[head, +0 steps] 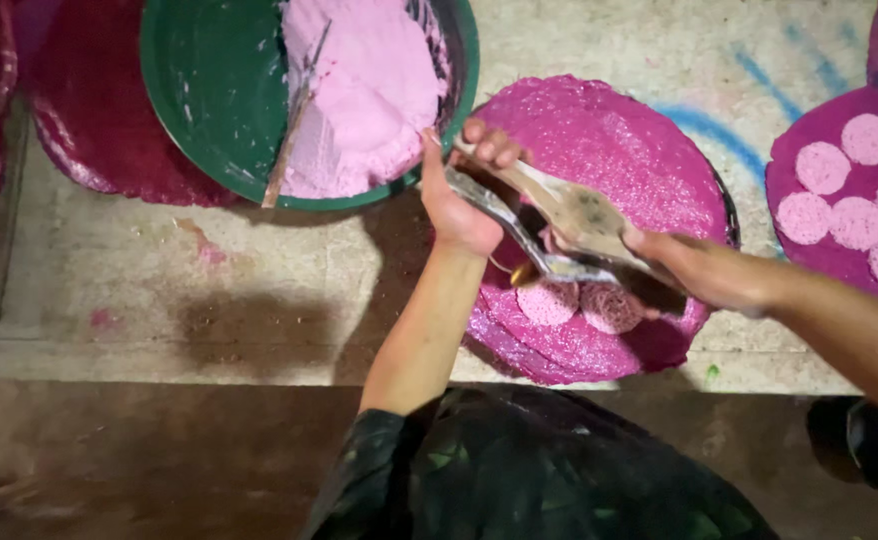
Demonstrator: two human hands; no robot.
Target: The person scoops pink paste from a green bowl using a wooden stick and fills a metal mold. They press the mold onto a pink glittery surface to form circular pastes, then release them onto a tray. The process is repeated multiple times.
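You look down at a pale stone-like slab [259,290] w/ pink stains & a blue paint streak [704,125]. Below it the floor [159,460] is dark brown & dim. Light falls from above, shadows on the slab.

You have no packages, labels, signs or screens in front of you in this view.
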